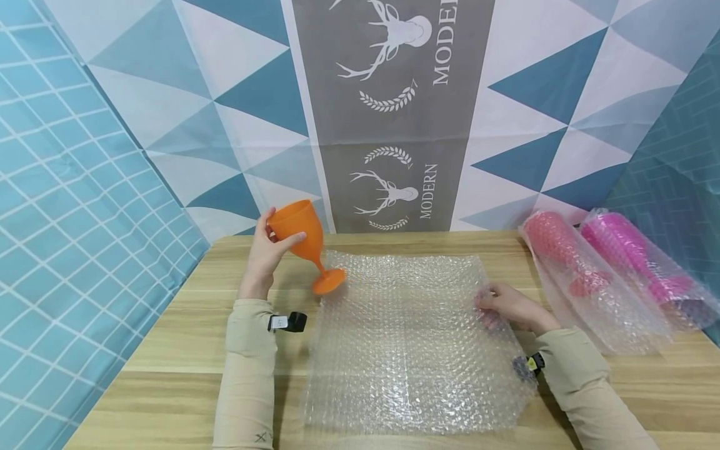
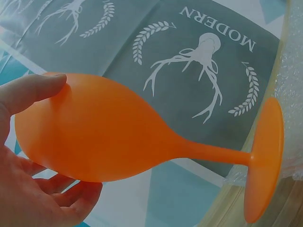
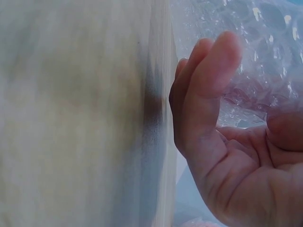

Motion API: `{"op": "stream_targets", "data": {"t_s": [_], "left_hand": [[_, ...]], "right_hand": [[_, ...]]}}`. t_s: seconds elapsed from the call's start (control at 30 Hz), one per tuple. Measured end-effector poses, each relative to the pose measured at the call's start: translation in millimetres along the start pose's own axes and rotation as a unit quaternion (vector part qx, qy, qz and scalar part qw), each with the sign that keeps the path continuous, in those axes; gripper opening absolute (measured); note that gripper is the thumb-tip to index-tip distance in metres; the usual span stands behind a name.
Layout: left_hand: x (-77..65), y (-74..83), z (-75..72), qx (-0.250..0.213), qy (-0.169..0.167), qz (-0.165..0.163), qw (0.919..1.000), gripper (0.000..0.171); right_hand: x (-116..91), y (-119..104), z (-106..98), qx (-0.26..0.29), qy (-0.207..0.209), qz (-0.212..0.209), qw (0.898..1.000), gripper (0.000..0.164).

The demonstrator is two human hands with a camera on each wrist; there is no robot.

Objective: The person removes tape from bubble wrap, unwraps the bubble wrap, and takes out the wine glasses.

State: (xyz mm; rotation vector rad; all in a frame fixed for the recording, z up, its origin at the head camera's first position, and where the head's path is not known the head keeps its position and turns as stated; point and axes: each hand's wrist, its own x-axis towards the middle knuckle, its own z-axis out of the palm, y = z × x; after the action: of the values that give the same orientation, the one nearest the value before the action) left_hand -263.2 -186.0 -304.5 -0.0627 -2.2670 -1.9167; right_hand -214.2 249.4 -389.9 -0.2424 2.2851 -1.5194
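An orange plastic goblet (image 1: 300, 229) is tilted over the left part of the table, its bowl up and to the left, its foot near the bubble wrap's upper left corner. My left hand (image 1: 265, 253) grips it round the bowl, thumb on one side and fingers on the other; the left wrist view shows the bowl, stem and foot of the goblet (image 2: 109, 127). A sheet of bubble wrap (image 1: 405, 344) lies spread over the table's middle. At its right edge my right hand (image 1: 509, 305) pinches the wrap (image 3: 270, 52), with some fingers beneath it.
Two more goblets, one red (image 1: 554, 240) and one pink (image 1: 624, 244), lie wrapped in bubble wrap on the table's right side. Behind the wooden table (image 1: 169, 375) hangs a patterned cloth (image 1: 394, 125), with blue tiled cloth (image 1: 84, 187) on the left.
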Motion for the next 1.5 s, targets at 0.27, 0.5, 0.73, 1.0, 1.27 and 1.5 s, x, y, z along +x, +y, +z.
{"op": "stream_targets", "data": {"t_s": [0.27,0.5,0.73,1.0,1.27,1.5], "left_hand": [[-0.7,0.2,0.5,0.019,0.009,0.003,0.9998,0.091],[-1.4,0.8,-0.4,0.029,0.02,0.006,0.9993,0.091],[-1.1,1.9,0.3,0.036,0.023,0.008,0.999,0.092],[0.3,-0.2,-2.6,0.046,0.04,0.009,0.9981,0.093],[-0.1,-0.6,-6.0,0.053,0.05,0.017,0.9972,0.092],[-2.0,0.0,-10.9,0.052,0.064,0.024,0.9964,0.092]], "right_hand": [[-0.4,-1.8,0.6,0.0,0.0,0.004,1.0,0.024],[-0.1,-1.2,1.0,0.003,0.0,0.015,1.0,0.027],[0.2,-0.1,0.9,0.002,0.0,0.01,1.0,0.026],[0.8,-0.5,0.4,0.003,-0.001,0.007,1.0,0.026],[2.4,0.5,-0.4,-0.007,-0.004,0.014,1.0,0.026],[1.8,0.0,-0.3,-0.01,-0.004,0.01,1.0,0.027]]}}
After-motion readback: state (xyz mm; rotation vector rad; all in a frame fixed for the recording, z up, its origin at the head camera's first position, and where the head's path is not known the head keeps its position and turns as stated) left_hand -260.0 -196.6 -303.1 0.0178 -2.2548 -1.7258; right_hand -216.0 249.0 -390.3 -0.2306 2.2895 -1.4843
